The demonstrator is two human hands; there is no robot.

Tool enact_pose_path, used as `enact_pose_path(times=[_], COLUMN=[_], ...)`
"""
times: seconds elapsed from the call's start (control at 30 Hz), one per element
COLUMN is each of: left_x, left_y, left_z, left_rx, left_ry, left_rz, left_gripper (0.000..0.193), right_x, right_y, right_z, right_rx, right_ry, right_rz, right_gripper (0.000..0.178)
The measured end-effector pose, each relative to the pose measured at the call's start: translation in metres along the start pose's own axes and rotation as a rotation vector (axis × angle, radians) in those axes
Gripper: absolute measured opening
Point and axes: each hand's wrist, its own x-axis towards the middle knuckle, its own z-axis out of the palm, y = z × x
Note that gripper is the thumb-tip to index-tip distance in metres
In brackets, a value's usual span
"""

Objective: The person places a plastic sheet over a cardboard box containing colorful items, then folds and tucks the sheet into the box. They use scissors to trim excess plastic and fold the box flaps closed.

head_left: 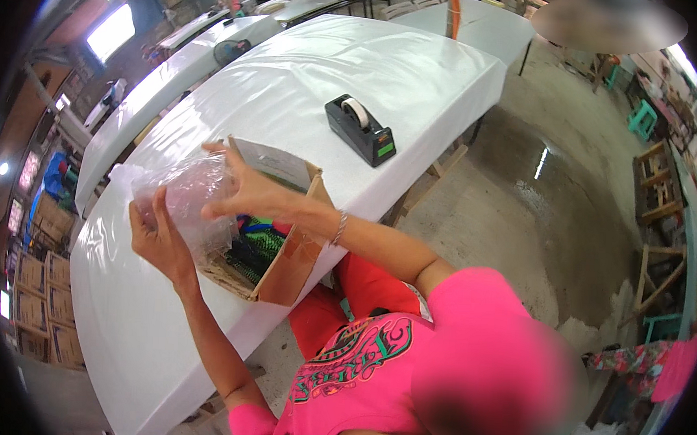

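Observation:
A clear, crinkled plastic bag (184, 189) is spread between my hands above the table, at the far left side of a cardboard box. My left hand (158, 243) grips the bag's near left part, its fingers raised against the film. Across the box reaches my right hand (247, 188), with thumb and fingers wide apart, touching the plastic. The open cardboard box (292, 270) holds green and black netted items (256, 256) with some blue and red bits. Part of its contents is hidden behind the bag and my right forearm.
A black tape dispenser (361, 131) with a white roll stands right of the box on the plastic-covered white table (293, 73). Behind are more long tables and a fan (231, 51). Stacked cartons (48, 304) stand at left; a green stool (642, 119) and wooden crates (662, 183) at right.

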Motion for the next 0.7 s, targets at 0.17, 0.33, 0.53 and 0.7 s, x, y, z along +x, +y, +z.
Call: enact_pose_path(times=[0.17, 0.33, 0.53, 0.7], left_x=[-0.001, 0.009, 0.022, 0.015], left_y=[-0.007, -0.023, -0.051, -0.035], left_z=[0.003, 0.004, -0.03, -0.031], left_rx=[-0.09, -0.314, -0.176, -0.128], left_ry=[0.091, 0.065, -0.438, -0.542], left_rz=[-0.15, -0.194, -0.315, -0.053], left_gripper=[0.021, 0.018, 0.024, 0.035], right_x=[-0.002, -0.001, -0.002, -0.003], right_y=[0.007, -0.001, 0.003, -0.003], right_z=[0.005, 0.005, -0.026, -0.035], right_rx=[0.224, 0.03, -0.234, -0.297], right_ry=[0.03, 0.07, -0.062, -0.12], right_rz=[0.132, 0.004, -0.021, 0.012], right_gripper=[0.039, 0.015, 0.016, 0.019])
